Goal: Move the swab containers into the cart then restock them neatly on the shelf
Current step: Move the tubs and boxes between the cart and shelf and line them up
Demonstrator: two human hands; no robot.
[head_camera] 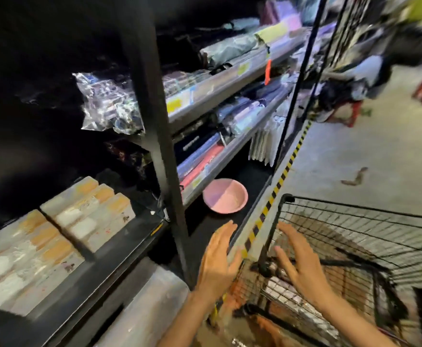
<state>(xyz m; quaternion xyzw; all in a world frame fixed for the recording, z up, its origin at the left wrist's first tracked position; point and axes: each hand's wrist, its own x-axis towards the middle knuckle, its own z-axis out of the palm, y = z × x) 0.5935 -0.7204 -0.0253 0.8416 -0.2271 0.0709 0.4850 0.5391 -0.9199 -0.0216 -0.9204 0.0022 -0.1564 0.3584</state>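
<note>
Both hands are up with fingers spread wide and hold nothing. The left hand (217,261) is by the shelf post (164,151); the right hand (302,269) is over the wire cart (370,246). The clear swab boxes (54,234) sit in rows on the dark shelf (119,259) to the left. Their labels are too blurry to read. A pink bowl (225,195) lies low down.

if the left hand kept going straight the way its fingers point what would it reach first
Probably the pink basin on the low shelf floor; the left hand, fingers straight, points up toward it with nothing visible between, though depth is unclear.
</note>
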